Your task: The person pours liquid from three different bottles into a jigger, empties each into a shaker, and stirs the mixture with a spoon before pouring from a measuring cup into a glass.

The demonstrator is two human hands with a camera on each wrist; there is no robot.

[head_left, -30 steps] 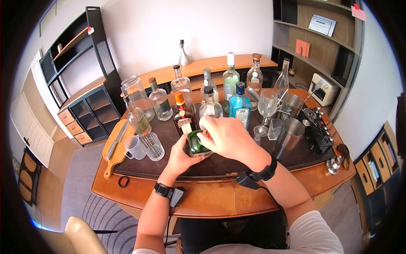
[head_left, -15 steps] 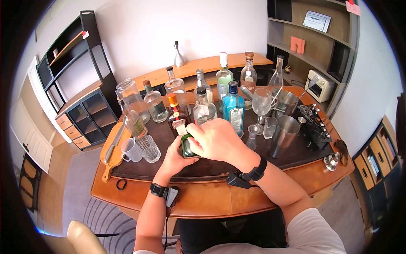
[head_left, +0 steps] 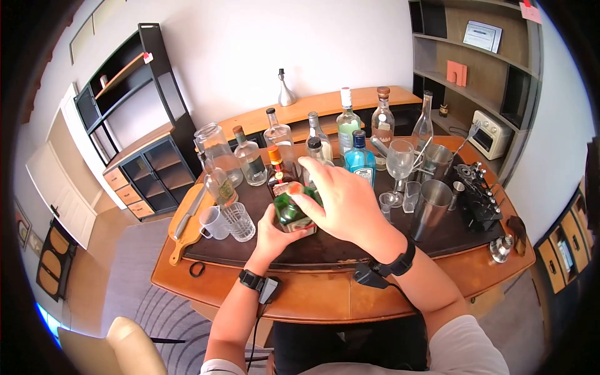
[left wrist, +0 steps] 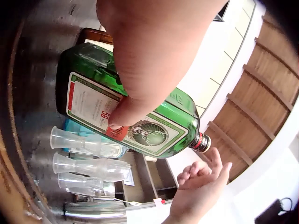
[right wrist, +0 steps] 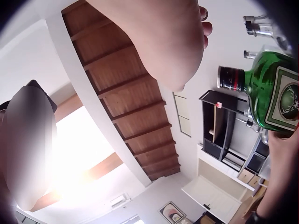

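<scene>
My left hand [head_left: 272, 236] grips a green square-sided liquor bottle [head_left: 285, 211] around its body, thumb across the printed label in the left wrist view. The bottle's dark neck with a red band [right wrist: 232, 78] shows in the right wrist view, with a pale-rimmed end. Just off that end is my right hand [left wrist: 198, 189], index finger and thumb extended, the other fingers loosely bent, nothing between them. From the head view, the right hand overlaps the bottle's upper part. Behind the bottle stands a dark bottle with an orange cap [head_left: 274, 156].
Several bottles crowd the table's back, a blue bottle [head_left: 360, 164] among them. On the left are a glass tumbler [head_left: 240, 223], a measuring jug [head_left: 215, 223] and a knife [head_left: 190, 212] on a cutting board [head_left: 177, 249]. At right stand a metal shaker tin [head_left: 430, 212] and a wine glass [head_left: 400, 162].
My right hand, earlier with its fingers at the top of the green bottle, has come away with index finger and thumb spread. My left hand keeps its grip; the head view has shifted slightly.
</scene>
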